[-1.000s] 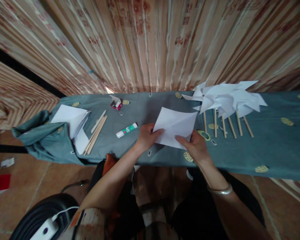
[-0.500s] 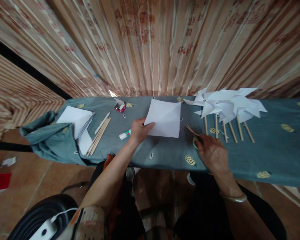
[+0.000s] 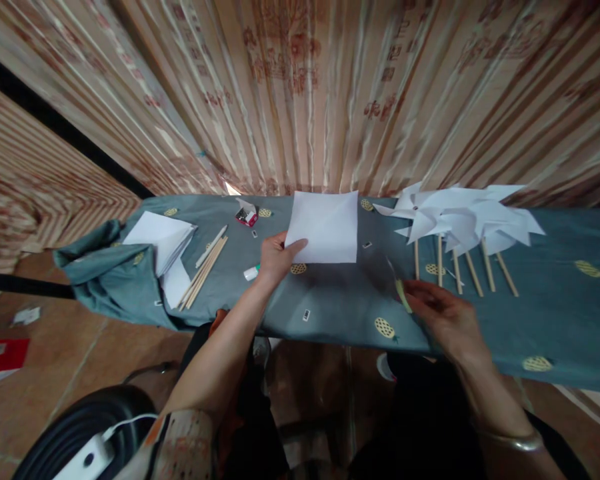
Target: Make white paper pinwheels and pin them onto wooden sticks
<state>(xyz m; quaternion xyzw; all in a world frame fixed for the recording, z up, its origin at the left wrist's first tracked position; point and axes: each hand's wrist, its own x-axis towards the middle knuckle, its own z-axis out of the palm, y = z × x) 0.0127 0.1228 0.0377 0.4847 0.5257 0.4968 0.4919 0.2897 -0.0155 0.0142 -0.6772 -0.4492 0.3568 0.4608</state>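
Note:
My left hand [image 3: 278, 259] pinches the lower left corner of a square white sheet of paper [image 3: 325, 227], thumb on top, above the table. In my right hand [image 3: 443, 312] is a pair of scissors [image 3: 403, 295] with yellow-green handles; the blades point away and to the left, smeared by motion, so I cannot tell how far they are apart. Beside my left wrist lies a glue stick [image 3: 252, 272], partly hidden by the hand. Beyond my right hand, several white paper pinwheels [image 3: 463, 217] on wooden sticks lie overlapped.
A small open red box [image 3: 247, 213] stands near the back edge. To the left lie several wooden sticks [image 3: 204, 273], a white pen [image 3: 211, 246] and a stack of white paper [image 3: 163, 240]. A green cloth [image 3: 340, 313] covers the table; a pleated curtain [image 3: 325, 100] hangs behind.
The paper has been raised slightly and turned a little. My right hand has moved slightly right and turned with the scissors, whose blades are now blurred. The whole view has shifted slightly.

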